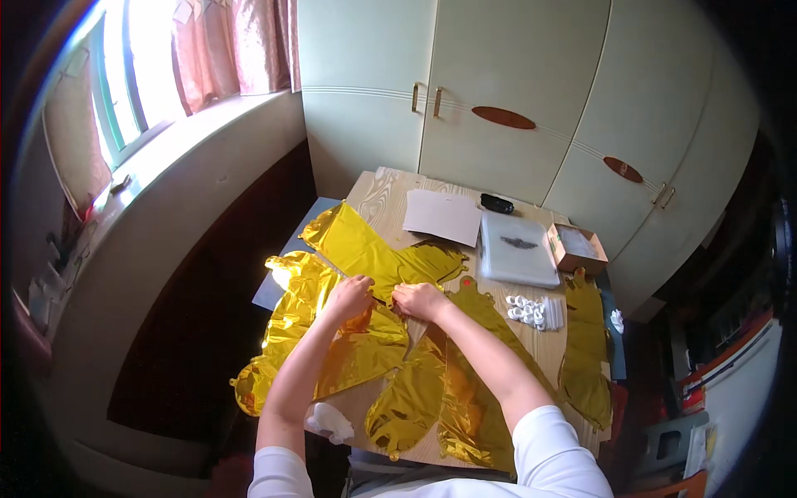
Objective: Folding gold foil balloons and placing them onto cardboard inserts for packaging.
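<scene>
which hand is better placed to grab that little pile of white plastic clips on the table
The right hand, probably. The white clips lie to its right on the wooden table, while the left hand sits farther away on the gold foil balloon.

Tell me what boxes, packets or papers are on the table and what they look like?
Cardboard box: far right corner of the table, small, brown, open.
Plastic packet: left of the box, flat, clear, dark shape inside.
White sheet: far middle, flat rectangle.
No screens visible.
</scene>
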